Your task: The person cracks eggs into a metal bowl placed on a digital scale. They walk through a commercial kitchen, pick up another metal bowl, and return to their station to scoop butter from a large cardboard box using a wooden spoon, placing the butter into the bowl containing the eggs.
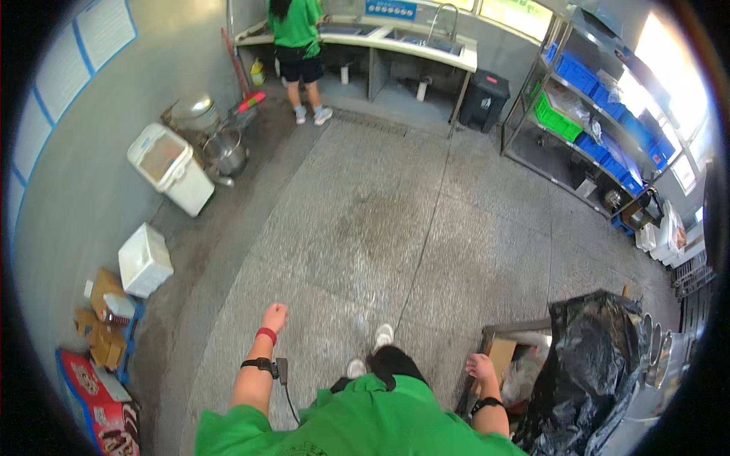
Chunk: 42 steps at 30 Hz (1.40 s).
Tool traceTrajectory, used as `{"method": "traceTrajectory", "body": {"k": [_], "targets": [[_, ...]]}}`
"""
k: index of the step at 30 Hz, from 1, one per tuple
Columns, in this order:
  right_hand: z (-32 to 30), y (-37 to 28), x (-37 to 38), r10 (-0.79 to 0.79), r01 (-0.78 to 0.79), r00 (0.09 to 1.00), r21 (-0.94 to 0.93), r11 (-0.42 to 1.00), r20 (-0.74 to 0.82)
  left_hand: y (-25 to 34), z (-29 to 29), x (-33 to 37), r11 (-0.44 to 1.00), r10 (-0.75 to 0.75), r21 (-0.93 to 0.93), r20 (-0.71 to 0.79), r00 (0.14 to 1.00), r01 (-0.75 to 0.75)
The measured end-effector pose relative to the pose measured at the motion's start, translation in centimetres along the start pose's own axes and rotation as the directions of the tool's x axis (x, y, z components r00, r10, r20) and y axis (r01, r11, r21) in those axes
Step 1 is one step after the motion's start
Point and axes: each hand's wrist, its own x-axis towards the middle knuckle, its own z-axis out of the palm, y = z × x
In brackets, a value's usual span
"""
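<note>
Two bare hands [275, 318] [480, 366], three wristbands [266, 335] [258, 365] [487, 404] (one red, two black), one co-worker [296, 30], one green crate [555, 120], one black bin [487, 99].

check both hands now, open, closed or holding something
Left hand: closed in a loose fist, nothing visible held.
Right hand: loosely closed, fingers curled, nothing visible held.

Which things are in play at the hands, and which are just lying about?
At the hands:
left hand: nothing visible in it
right hand: beside the cardboard, contact unclear
black plastic bag, just right of that cardboard

Lying about:
white box
metal bowl
green crate
black bin
</note>
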Motion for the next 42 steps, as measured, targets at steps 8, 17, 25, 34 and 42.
{"method": "traceTrajectory", "body": {"k": [8,17,25,34,42], "targets": [[8.6,-9.7,12.5,0.198,-0.145,0.977,-0.426,0.893,0.083,24.2,7.1,13.1,0.981,0.171,0.049,0.257,0.951,-0.19],[17.5,-36.8,30.0,0.112,-0.043,0.986,-0.467,0.883,0.121,10.2,-0.2,19.0,0.558,-0.138,0.706,0.598,0.789,-0.437],[20.8,-54.5,45.1,-0.045,0.046,0.999,-0.35,0.936,0.012,27.9,3.2,43.7,0.561,-0.331,0.784,0.507,0.796,-0.266],[18.5,-62.1,55.2,0.218,-0.187,0.945,-0.143,0.972,0.245,73.0,17.3,72.1,0.989,0.146,-0.074,0.347,0.926,-0.128],[15.3,-71.5,70.7,-0.003,0.1,0.993,-0.809,0.58,0.121,75.8,21.6,83.9,0.929,-0.034,0.36,0.324,0.945,-0.09]]}}
